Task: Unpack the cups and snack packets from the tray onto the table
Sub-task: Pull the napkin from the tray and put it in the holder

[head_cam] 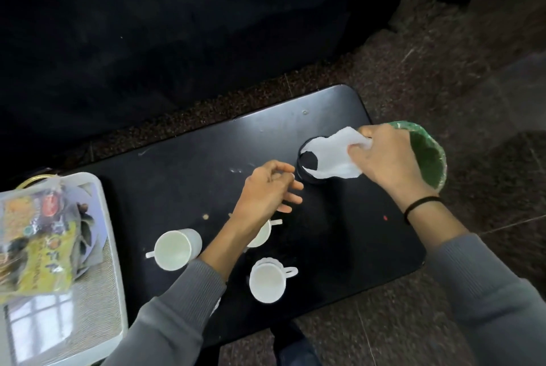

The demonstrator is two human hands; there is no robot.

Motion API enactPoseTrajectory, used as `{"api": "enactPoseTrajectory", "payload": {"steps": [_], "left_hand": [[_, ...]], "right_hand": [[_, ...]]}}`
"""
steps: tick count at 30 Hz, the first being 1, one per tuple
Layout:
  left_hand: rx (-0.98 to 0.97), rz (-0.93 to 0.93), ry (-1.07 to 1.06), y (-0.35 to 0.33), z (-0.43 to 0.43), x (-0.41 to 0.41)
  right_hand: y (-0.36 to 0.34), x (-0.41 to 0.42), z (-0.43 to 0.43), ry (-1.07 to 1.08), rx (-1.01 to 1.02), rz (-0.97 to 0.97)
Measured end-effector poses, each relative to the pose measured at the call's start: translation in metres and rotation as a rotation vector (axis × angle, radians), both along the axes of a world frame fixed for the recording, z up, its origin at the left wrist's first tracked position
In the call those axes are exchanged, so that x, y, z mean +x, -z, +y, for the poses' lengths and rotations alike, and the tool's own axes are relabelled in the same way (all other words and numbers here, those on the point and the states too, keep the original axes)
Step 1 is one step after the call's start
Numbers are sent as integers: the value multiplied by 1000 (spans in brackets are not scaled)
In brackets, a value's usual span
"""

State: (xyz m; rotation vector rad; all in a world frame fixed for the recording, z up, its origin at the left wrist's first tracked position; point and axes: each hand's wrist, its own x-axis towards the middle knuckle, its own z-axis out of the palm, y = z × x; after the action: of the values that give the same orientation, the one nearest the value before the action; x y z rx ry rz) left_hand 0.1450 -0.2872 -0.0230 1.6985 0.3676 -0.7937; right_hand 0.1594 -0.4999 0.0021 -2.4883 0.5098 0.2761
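Observation:
Three white cups stand on the black table (189, 164): one at the left (174, 249), one near the front (267, 283), and one (261, 235) partly hidden under my left forearm. Snack packets (41, 244) lie in the white tray (113, 247) at the left edge. My left hand (269, 188) hovers above the table with its fingers apart, holding nothing. My right hand (390, 158) grips a white tissue (334, 155) that drapes over a black round container (307, 163). A green plastic-wrapped bowl (431, 155) sits just behind my right hand.
Crumbs and small white marks dot the table's middle. The tray overhangs the table's left end. A dark cloth-covered mass fills the area beyond the table. Speckled stone floor surrounds the table on the right and front.

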Motion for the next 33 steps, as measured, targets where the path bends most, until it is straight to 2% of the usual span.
{"api": "enactPoseTrajectory", "payload": {"steps": [5, 11, 17, 22, 27, 33], "left_hand": [[14, -19, 5, 2, -7, 5], [29, -48, 35, 3, -16, 4], [40, -56, 63, 7, -16, 1], [23, -47, 72, 9, -15, 0], [19, -51, 81, 6, -19, 1], [27, -61, 84, 5, -21, 0]], "right_hand": [[9, 10, 10, -104, -57, 70], [12, 17, 11, -137, -118, 20], [25, 11, 21, -156, -185, 78], [29, 0, 14, -58, -90, -93], [33, 3, 8, -21, 128, -123], [41, -1, 5, 35, 135, -146]]}}
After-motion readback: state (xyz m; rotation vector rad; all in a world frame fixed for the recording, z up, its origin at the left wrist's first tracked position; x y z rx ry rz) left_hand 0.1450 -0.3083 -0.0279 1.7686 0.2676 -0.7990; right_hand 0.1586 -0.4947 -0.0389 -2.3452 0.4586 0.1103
